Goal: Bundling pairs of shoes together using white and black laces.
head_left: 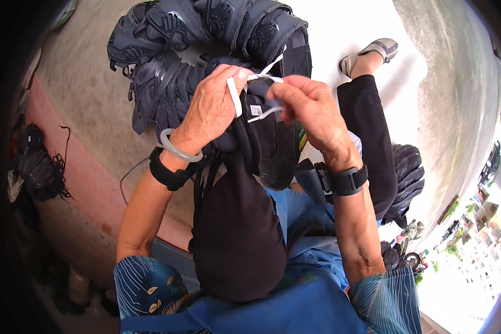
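My left hand [212, 108] is closed, pinching a flat white lace [235, 98] between thumb and fingers. One end of that lace hangs in a loop below the thumb. My right hand [312, 108] pinches the same lace a little to the right, and another stretch of it dangles below these fingers, slightly blurred. Beneath both hands lies a black shoe upper [270, 147] with a small white label [255, 110], resting against my knee. Whether the lace passes through the upper is hidden by my fingers.
Dark grey shoe uppers [175, 28] lie nested in a curved row on the floor ahead. My leg with a beige shoe [376, 53] stretches out to the right, beside more black uppers [406, 175]. At the left sits a dark bundle with loose laces [42, 167].
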Demonstrator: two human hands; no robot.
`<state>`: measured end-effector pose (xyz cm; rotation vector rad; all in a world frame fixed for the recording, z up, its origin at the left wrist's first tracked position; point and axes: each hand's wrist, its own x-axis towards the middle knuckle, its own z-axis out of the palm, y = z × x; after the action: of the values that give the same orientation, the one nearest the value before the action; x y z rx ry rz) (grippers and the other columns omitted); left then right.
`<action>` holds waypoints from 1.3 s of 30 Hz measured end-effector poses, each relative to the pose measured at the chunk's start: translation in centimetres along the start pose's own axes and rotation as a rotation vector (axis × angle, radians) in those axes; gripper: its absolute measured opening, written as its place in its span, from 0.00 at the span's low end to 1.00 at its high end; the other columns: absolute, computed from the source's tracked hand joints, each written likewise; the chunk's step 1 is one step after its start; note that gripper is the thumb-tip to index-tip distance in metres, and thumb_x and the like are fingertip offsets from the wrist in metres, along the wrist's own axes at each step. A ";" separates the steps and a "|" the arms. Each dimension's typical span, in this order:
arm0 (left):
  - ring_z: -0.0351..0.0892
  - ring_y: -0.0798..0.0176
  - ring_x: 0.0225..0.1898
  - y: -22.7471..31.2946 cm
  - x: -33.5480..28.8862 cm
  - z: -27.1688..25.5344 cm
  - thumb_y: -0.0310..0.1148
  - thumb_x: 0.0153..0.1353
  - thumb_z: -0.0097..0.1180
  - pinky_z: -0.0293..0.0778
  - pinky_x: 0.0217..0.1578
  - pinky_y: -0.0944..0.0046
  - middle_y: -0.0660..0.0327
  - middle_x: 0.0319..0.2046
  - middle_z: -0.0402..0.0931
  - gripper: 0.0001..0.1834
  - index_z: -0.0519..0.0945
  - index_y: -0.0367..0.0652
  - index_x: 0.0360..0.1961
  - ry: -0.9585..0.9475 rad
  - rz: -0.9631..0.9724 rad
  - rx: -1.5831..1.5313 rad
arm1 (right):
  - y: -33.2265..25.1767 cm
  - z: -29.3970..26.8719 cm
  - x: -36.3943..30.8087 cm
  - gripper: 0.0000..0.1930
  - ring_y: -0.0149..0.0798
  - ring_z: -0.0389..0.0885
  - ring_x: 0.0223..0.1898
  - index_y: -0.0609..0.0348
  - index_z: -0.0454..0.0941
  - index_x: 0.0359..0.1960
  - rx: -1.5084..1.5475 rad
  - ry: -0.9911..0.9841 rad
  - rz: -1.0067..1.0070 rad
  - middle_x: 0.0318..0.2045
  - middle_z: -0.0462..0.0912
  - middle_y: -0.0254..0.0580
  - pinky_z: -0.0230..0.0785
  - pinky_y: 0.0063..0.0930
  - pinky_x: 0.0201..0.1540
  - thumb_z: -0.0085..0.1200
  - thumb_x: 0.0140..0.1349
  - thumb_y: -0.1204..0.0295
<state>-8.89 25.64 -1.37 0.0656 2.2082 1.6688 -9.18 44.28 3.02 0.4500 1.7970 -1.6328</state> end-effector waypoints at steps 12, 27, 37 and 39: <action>0.69 0.47 0.24 -1.8 -2.2 -2.0 0.33 0.68 0.43 0.66 0.27 0.58 0.50 0.21 0.68 0.15 0.71 0.32 0.27 -0.023 0.161 0.307 | 2.1 -2.2 4.3 0.08 0.27 0.72 0.21 0.63 0.77 0.33 0.853 0.339 0.066 0.19 0.70 0.28 0.68 0.22 0.27 0.49 0.64 0.71; 0.74 0.66 0.44 1.0 3.2 -1.2 0.42 0.72 0.33 0.67 0.49 0.65 0.50 0.42 0.78 0.24 0.77 0.35 0.30 -0.075 -0.104 -0.892 | 0.2 0.2 3.1 0.08 0.27 0.76 0.29 0.68 0.79 0.27 0.739 0.136 -0.452 0.28 0.82 0.41 0.65 0.18 0.36 0.51 0.61 0.76; 0.73 0.61 0.40 3.5 6.2 -2.2 0.36 0.68 0.36 0.65 0.50 0.62 0.55 0.33 0.75 0.19 0.70 0.37 0.24 -0.214 0.073 -0.513 | 1.1 2.4 3.4 0.11 0.51 0.78 0.24 0.66 0.79 0.31 -0.134 0.191 -0.383 0.20 0.78 0.52 0.67 0.36 0.30 0.51 0.59 0.68; 0.75 0.60 0.43 3.6 7.2 -1.0 0.41 0.69 0.35 0.65 0.51 0.62 0.55 0.36 0.76 0.20 0.72 0.36 0.28 -0.203 0.067 -0.649 | 0.9 1.8 3.3 0.11 0.52 0.77 0.24 0.66 0.78 0.30 -0.176 0.235 -0.331 0.19 0.76 0.51 0.67 0.39 0.30 0.51 0.58 0.68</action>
<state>-16.57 27.63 0.32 0.1305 1.4526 2.2195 -10.54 42.08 0.19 0.2838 2.2681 -1.6708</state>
